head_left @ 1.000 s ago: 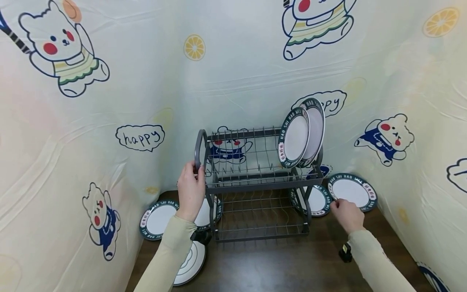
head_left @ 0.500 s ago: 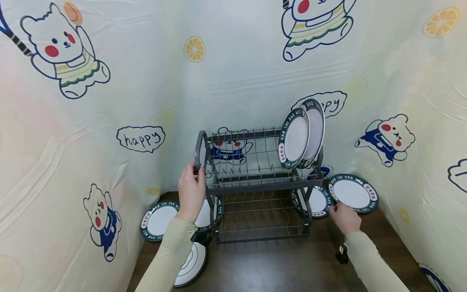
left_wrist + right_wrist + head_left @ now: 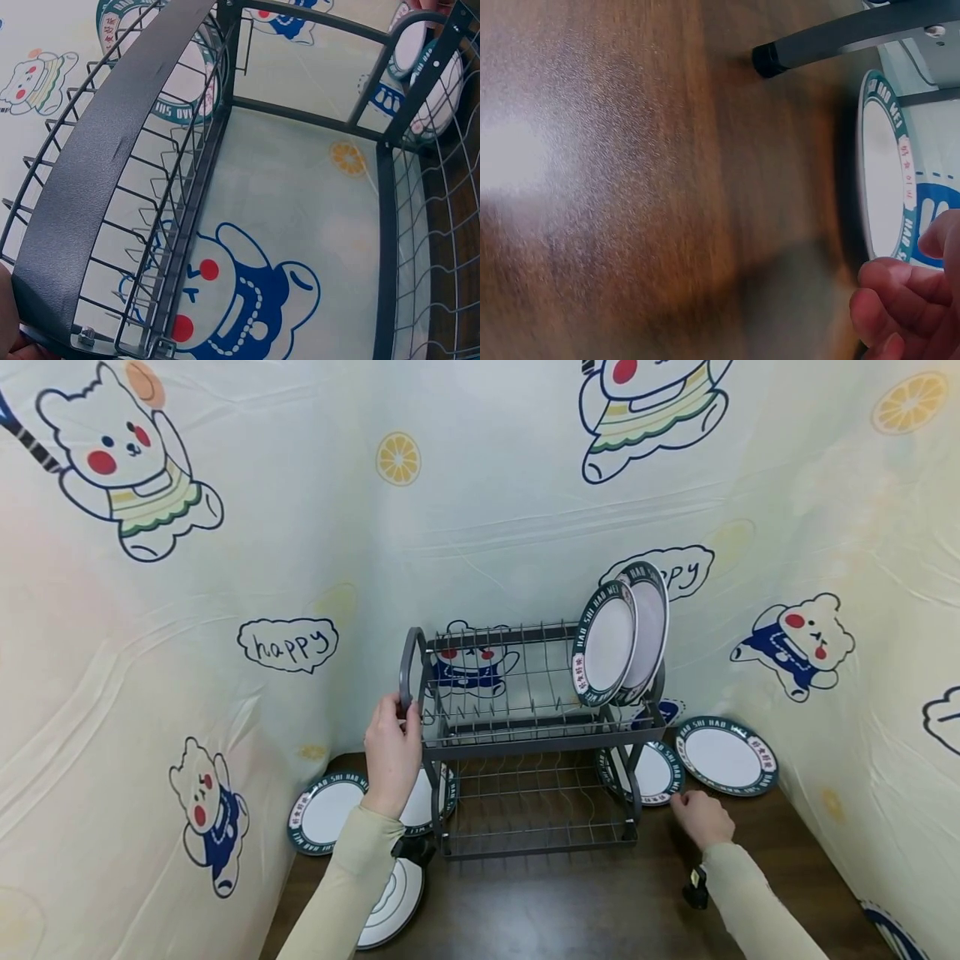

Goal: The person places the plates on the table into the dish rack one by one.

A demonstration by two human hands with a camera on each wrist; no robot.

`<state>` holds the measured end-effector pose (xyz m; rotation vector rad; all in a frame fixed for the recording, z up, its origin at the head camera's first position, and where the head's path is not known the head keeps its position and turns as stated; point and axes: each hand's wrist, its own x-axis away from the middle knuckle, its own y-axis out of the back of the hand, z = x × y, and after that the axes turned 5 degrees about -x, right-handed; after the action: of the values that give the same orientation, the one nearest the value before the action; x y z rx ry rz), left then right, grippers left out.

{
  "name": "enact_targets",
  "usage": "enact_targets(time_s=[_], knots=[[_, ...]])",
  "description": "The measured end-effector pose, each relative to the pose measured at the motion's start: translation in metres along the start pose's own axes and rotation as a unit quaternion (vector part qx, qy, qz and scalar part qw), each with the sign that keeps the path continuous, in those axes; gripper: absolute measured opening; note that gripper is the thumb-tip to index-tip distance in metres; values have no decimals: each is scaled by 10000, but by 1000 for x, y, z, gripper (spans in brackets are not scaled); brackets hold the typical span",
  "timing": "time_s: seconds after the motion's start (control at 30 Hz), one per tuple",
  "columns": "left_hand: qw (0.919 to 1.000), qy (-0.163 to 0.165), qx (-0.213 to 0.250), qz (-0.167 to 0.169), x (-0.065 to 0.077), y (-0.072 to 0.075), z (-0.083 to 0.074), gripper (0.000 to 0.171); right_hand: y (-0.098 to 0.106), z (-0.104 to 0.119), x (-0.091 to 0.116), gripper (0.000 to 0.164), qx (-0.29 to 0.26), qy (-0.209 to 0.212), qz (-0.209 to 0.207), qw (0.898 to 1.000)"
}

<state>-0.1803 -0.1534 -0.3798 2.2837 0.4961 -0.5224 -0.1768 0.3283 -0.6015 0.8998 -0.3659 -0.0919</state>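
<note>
Rack (image 3: 543, 745) is standing on the table (image 3: 525, 902), midway back, carrying plates at its right end only. Disc (image 3: 393, 902) is lying by the left sleeve (image 3: 337, 877); a dropping forearm would be knocking it.

Right hand (image 3: 702, 818) is hanging by the near plate (image 3: 651, 775): fingers half curled, nothing between them. Can't tell if the tips are touching the rim. Main risk: pinching only the rim edge, giving a weak bite, plate slipping or rotating out. Rack leg (image 3: 832, 41) is crossing in front of that plate; pulling it straight out would likely be snagging the leg and shoving the rack.

Left hand (image 3: 393, 756) is gripping the rack's left end handle, fingers and thumb round it. Probably steadying it, but a tug there would be rocking everything.

Corner plate (image 3: 727, 758) is sitting right beside the near plate, rims very close; lifting one could be dragging the other.

Up top, the front plate (image 3: 606, 647) and rear plate (image 3: 652, 627) are leaning close together, well above the tier. If the rack is getting bumped, those are the ones going over, possibly toward the curtain (image 3: 480, 552).
</note>
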Motion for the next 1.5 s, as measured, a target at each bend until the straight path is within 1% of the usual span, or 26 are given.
enact_targets(time_s=[0.3, 0.47, 0.7, 0.9, 1.1, 1.23, 1.37, 1.5], knots=[[10000, 39, -12, -20, 1, -1, 2, 22, -11, -3, -6, 43, -159, -195, 176, 9995], [10000, -2, 12, -37, 0, -1, 1, 22, -19, -5, -9, 44, -306, -284, 147, 9990], [10000, -22, 42, -54, -1, -2, 0, 21, -27, -11, -10, 47, -664, -487, 172, 9965], [10000, 1, 59, -61, -2, -1, 0, 20, -33, -13, -11, 50, -948, -448, 71, 9945], [10000, 15, 45, -59, -2, -1, 0, 20, -36, -11, -12, 50, -970, -443, 72, 9943], [10000, 42, 25, -36, -1, -2, 0, 21, -35, -9, -13, 51, -1014, -578, 91, 9931], [10000, 52, 8, -30, -1, -2, 1, 21, -37, -10, -15, 50, -1009, -684, 114, 9925], [10000, 51, 8, -39, -1, -2, 0, 22, -39, -13, -18, 49, -1031, -660, 102, 9924]])
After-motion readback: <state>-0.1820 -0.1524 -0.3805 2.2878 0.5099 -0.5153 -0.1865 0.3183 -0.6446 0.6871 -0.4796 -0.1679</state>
